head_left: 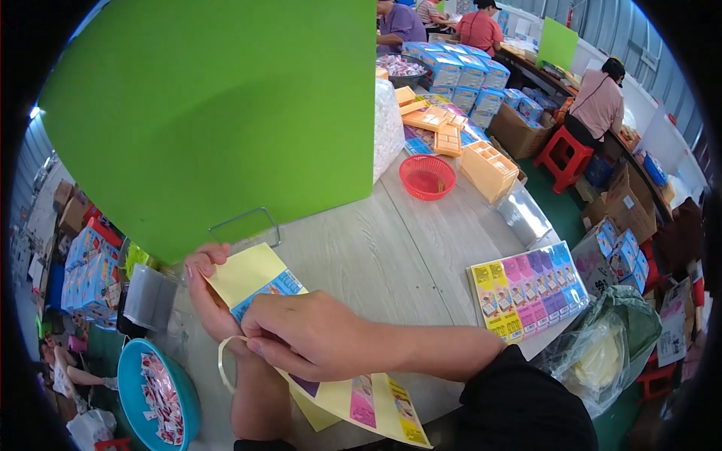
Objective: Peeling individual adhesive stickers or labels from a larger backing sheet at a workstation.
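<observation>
Looking down in head view, saw left hand curled around upper end of yellow-backed label sheet, raised over pale table. Saw right hand bent across sheet's middle, thumb and fingers pressed together; seemed to pinch narrow cream strip looping out leftward, but could not confirm contact behind fingers. Found blue panel near upper end, pink panel and yellow panel toward lower end. Noted stack of printed sheets at right, red basket farther back, green board upright beyond hands.
</observation>
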A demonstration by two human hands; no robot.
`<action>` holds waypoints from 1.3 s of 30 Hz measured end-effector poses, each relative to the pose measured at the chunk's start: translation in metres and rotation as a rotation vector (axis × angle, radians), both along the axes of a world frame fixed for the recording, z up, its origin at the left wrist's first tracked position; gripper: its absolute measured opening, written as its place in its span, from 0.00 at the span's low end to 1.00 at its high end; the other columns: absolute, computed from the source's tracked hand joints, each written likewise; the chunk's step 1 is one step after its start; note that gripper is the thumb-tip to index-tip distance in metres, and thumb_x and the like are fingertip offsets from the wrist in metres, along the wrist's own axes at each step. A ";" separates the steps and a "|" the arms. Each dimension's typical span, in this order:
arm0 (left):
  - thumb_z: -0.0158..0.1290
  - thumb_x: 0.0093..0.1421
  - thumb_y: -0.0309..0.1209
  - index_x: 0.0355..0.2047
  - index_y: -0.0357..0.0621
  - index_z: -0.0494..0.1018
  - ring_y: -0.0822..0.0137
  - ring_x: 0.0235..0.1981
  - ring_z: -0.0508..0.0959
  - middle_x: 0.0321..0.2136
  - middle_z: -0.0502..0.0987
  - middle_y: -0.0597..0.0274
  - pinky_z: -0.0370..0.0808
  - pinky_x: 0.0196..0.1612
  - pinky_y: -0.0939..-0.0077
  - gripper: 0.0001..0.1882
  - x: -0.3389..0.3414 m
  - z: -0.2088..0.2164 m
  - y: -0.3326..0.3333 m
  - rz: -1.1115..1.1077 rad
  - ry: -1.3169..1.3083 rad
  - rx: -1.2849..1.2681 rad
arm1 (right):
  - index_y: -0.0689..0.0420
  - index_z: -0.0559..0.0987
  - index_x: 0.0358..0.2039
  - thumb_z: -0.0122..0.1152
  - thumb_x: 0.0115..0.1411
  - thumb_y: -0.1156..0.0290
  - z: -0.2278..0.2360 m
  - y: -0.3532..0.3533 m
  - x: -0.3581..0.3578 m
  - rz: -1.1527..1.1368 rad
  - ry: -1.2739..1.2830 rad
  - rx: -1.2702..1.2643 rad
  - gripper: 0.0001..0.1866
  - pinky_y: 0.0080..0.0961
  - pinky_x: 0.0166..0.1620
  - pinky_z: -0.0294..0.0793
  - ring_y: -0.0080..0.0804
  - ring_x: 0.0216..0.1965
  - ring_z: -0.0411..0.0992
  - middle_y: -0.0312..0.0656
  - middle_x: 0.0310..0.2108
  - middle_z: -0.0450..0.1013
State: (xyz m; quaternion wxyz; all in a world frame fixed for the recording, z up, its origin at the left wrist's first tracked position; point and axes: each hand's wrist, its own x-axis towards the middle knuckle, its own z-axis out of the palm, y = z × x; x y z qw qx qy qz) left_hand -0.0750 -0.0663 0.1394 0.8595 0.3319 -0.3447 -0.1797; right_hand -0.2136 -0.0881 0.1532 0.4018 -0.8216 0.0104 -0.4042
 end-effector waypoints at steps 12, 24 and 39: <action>0.36 0.70 0.36 0.28 0.50 0.61 0.71 0.36 0.62 0.29 0.61 0.65 0.62 0.53 0.67 0.12 0.009 -0.007 -0.004 -0.130 0.136 -0.016 | 0.54 0.69 0.34 0.57 0.60 0.71 -0.007 0.000 0.005 -0.022 -0.026 -0.034 0.06 0.35 0.28 0.70 0.42 0.29 0.72 0.41 0.29 0.69; 0.37 0.69 0.36 0.28 0.48 0.61 0.70 0.35 0.63 0.28 0.61 0.65 0.64 0.50 0.70 0.11 0.034 -0.027 -0.009 -0.269 0.154 -0.112 | 0.56 0.69 0.34 0.59 0.60 0.73 -0.014 0.001 0.012 -0.055 0.026 -0.017 0.07 0.32 0.30 0.71 0.41 0.30 0.72 0.41 0.29 0.68; 0.40 0.67 0.34 0.35 0.37 0.71 0.69 0.38 0.72 0.32 0.72 0.61 0.65 0.46 0.77 0.14 -0.006 0.013 -0.008 0.126 -0.123 0.197 | 0.62 0.69 0.38 0.50 0.67 0.76 -0.007 -0.013 0.001 0.293 0.123 0.619 0.03 0.16 0.39 0.71 0.18 0.34 0.71 0.35 0.33 0.69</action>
